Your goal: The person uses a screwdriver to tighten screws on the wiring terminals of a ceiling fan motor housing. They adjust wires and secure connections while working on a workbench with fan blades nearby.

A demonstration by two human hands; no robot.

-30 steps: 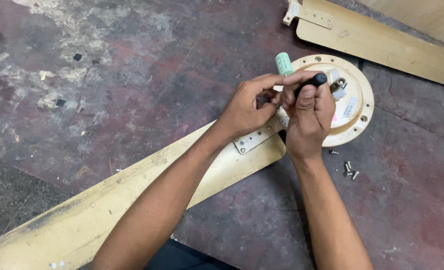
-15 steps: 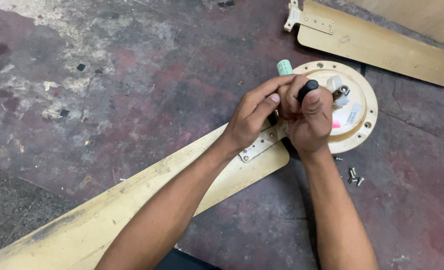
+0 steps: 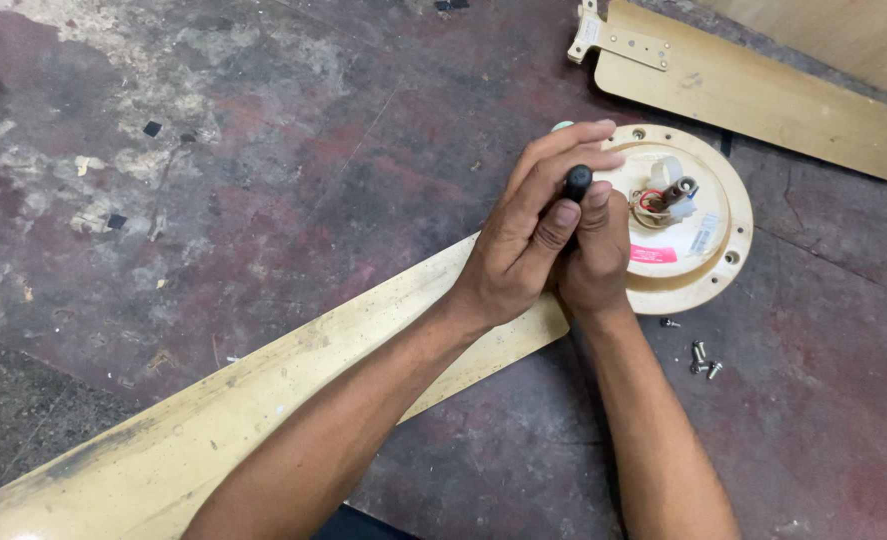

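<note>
A: Worn concrete floor [image 3: 213, 150], maroon paint flaking, pale patches upper left. Cream fan blade [image 3: 213, 420] lying diagonally from bottom left up toward centre.

B: Hands?

A: Both bunched together at centre, over the blade's inner end. Left hand [image 3: 528, 235] curled closed around a black-handled screwdriver [image 3: 576, 182], fingers wrapped across the top, thumb pressed up along the handle. Right hand [image 3: 595, 255] tucked just beneath and behind, also closed tight on the same handle. Only the rounded black tip of the handle visible, poking up between the knuckles.

B: Shaft?

A: Hidden under the palms. Cannot tell where the tip lands.

B: Position relative to the motor?

A: Round cream motor housing [image 3: 708, 275] just right of the hands, touching or overlapped by the right hand's edge. Handle sitting at the housing's left rim. Inside the housing: red and white wires [image 3: 651, 203], a small grey cylinder, a pink label.

B: Blade bracket?

A: Covered by the hands. Not visible.

B: Loose parts?

A: Small cluster of screws [image 3: 701, 358] on the floor below right of the housing, just beside the right forearm, apart from the hands. One more single screw nearer the housing rim.

B: Anything else?

A: Second cream blade [image 3: 763, 90] top right, metal bracket [image 3: 618, 40] at its left end, well apart from the hands. Green-tipped object barely peeking above the left fingers, mostly hidden.
</note>
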